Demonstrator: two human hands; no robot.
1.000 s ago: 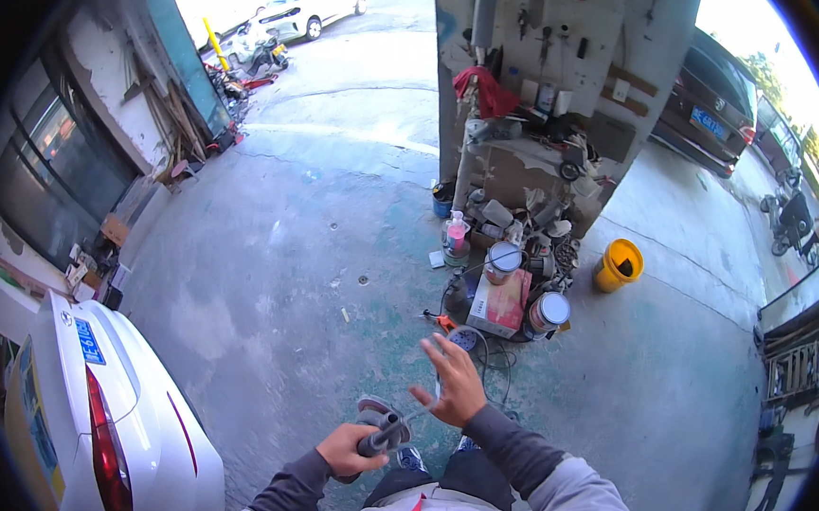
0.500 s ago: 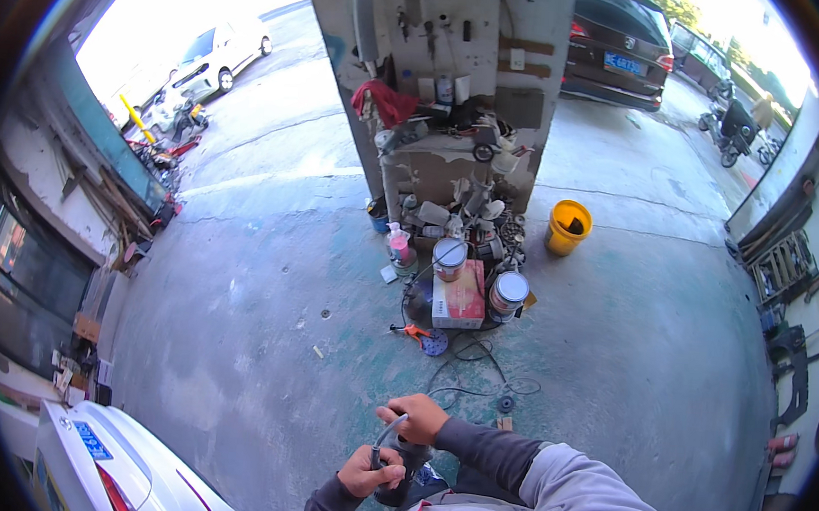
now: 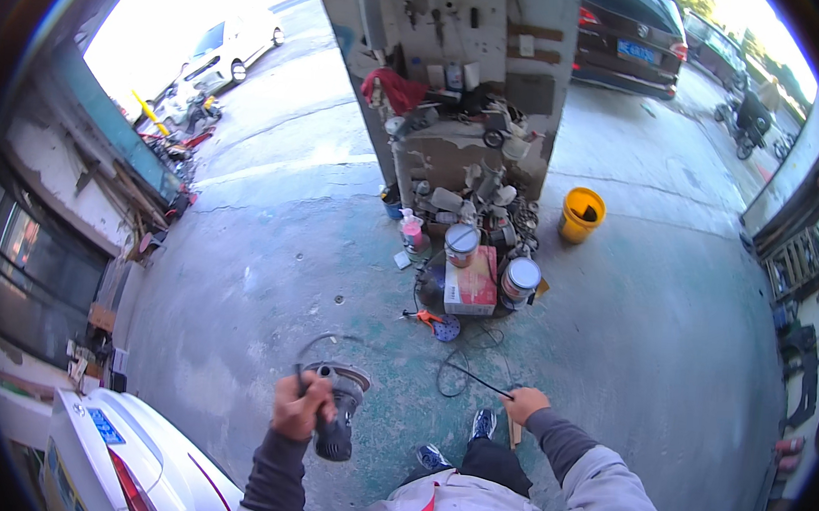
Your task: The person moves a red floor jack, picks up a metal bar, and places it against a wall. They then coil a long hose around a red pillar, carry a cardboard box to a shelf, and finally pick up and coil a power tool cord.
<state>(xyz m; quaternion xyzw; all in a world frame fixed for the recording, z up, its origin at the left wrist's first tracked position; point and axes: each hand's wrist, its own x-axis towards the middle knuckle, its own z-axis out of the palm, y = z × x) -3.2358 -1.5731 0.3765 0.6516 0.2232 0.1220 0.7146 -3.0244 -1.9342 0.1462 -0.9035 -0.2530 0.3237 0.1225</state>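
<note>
My left hand [image 3: 302,408] is closed around the side handle of a black angle grinder [image 3: 336,433]. The tool hangs above the floor with its round metal guard turned away from me and its body pointing down. Out to the right, my right hand [image 3: 524,404] grips a black power cord [image 3: 477,378], which stretches from the fist toward the left and loops on the floor. Another length of dark cord curves behind the grinder. An orange spray gun or similar orange-handled tool [image 3: 429,320] lies ahead beside a blue-purple disc [image 3: 446,328].
Ahead, paint cans [image 3: 522,275] and a red-and-white box [image 3: 472,284] sit before a cluttered pillar [image 3: 455,154]. A yellow bucket [image 3: 581,220] stands right of it. A white car [image 3: 149,456] is close at my lower left. A strip of wood [image 3: 514,432] is by my right foot.
My hands have moved apart. The left one has carried the grinder left, and the right has swung right and now holds the cord. My feet have come into view.
</note>
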